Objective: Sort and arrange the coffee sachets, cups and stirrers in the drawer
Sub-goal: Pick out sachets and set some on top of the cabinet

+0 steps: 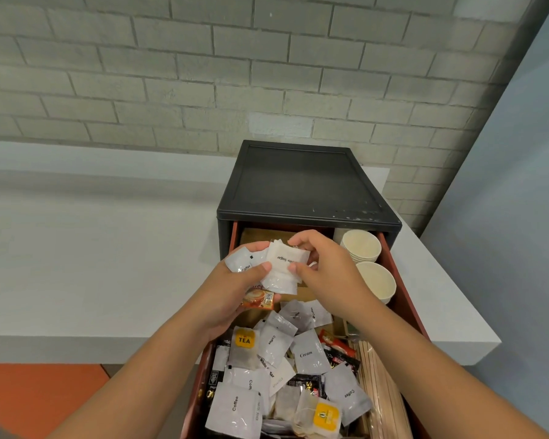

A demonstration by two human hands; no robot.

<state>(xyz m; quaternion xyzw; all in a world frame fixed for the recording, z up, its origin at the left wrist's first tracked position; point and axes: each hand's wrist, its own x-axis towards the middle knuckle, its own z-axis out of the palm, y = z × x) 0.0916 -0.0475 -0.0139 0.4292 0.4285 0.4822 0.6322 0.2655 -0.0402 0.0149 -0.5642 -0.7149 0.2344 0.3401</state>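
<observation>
Over the open drawer (403, 299), the left hand (235, 293) grips gathered sachets (282, 267) while right hand (327, 270) fingertips pinch one, likely sorting by type.

Red-brown open drawer (403, 299): near end cut by bottom edge.
Pale wooden stirrers (382, 391): lower ends out of frame.
</observation>
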